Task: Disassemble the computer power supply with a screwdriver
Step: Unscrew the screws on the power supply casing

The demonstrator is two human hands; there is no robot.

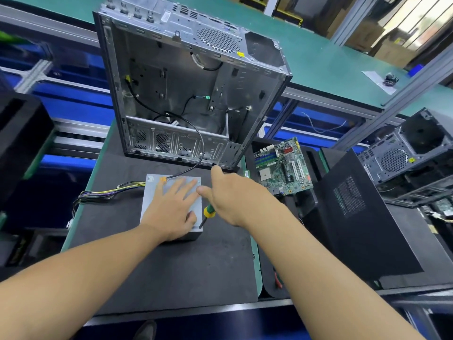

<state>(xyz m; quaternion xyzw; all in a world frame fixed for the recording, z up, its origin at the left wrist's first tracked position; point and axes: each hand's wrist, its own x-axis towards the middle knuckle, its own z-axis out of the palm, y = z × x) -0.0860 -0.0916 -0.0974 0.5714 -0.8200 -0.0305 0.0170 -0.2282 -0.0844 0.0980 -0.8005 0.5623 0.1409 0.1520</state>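
Power supply [150,196] lies under flat, spread left fingers [182,189] while right fingers [204,191] grip the screwdriver [209,211]

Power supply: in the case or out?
Out. The power supply lies on the black mat before the case, under the flat left hand.

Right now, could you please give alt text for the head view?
A person's left hand presses flat on a grey metal power supply box on a black foam mat, while the right hand holds a green-and-yellow screwdriver at its near right corner. An open grey steel computer case stands behind.
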